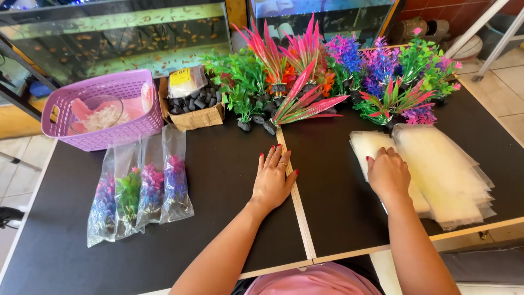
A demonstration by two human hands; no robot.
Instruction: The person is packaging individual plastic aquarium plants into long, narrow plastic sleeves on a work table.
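Observation:
My left hand point(273, 177) lies flat and open on the black table point(218, 180), fingers spread, beside the pale wooden seam running down the middle. My right hand point(386, 173) rests on the near left corner of a stack of clear plastic bags point(442, 175), fingers curled onto the top bag. Whether a bag is pinched I cannot tell. A row of colourful plastic aquarium plants point(327, 76) in green, pink, purple and orange stands along the far edge. At the left lie several bagged plants point(142, 188) side by side.
A purple plastic basket point(103, 112) holding a clear bowl sits at the far left. Next to it is a cardboard box point(191, 106) of dark plant bases with a small packet on top. Fish tanks point(114, 38) stand behind the table. Tiled floor lies to the right.

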